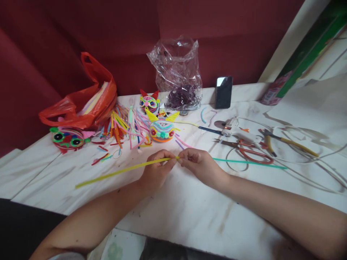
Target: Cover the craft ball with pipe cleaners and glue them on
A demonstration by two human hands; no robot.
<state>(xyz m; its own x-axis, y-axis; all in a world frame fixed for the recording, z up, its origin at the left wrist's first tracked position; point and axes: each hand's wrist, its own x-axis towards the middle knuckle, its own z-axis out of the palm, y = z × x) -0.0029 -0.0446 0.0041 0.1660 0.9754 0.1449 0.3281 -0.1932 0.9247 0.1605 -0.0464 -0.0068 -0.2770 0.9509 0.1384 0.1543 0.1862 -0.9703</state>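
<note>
While the left hand [159, 162] and right hand [195, 164] pinch a yellow strip [116, 174], its tail slants toward the table's [184, 209] front left corner.
Loose fingertips could let the short end slip; squeezing too hard could kink it.

Plain yellow pipe cleaner [124, 169], teal-green strip [257, 164], white surface [195, 206] with grey-brown marbling, deep red curtain [114, 32], bright red plastic bag [104, 88], yellow-horned figure [162, 129] striped in pastels, red-horned figure [149, 103] with pink nose, black phone [223, 93], orange-red scissor handles [256, 150]
</note>
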